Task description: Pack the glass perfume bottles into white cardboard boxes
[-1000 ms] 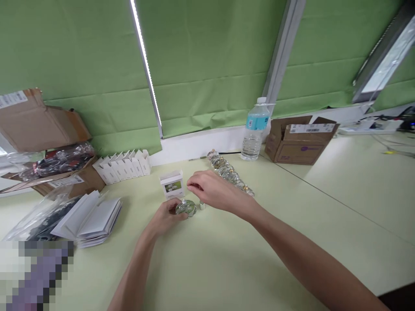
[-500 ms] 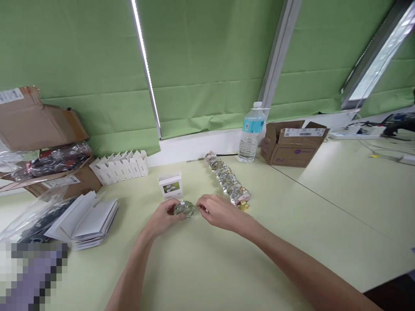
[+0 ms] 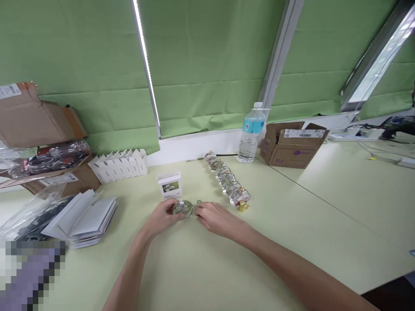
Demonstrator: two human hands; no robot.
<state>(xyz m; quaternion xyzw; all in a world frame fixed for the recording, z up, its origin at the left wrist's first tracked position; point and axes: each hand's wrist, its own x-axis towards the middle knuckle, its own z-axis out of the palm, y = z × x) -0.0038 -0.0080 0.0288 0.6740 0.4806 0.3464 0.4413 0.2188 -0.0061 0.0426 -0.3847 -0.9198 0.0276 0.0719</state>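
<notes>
My left hand [image 3: 165, 217] is closed around the side of a round, flat clear glass bottle [image 3: 183, 210] with a short nozzle on top, like a perfume bottle. Just right of it, my right hand [image 3: 212, 216] pinches a small rounded greenish piece [image 3: 199, 202], too small to name surely. A gap separates this piece from the bottle. Behind the bottle stands a small white box [image 3: 171, 194] with a photo on its front. To the right, several similar glass bottles [image 3: 229, 181] lie in a slanting row, and a gold cap [image 3: 242, 206] sits at its near end.
A row of small white boxes [image 3: 119, 166] stands at the back left, near cardboard boxes [image 3: 48, 121]. Folded white cartons [image 3: 90, 220] lie at left. A water bottle [image 3: 250, 136] and an open cardboard box [image 3: 292, 149] stand at the back right.
My right hand has lowered slightly and turned, and the small greenish piece now shows above its fingertips. My left hand keeps its hold on the glass bottle.
</notes>
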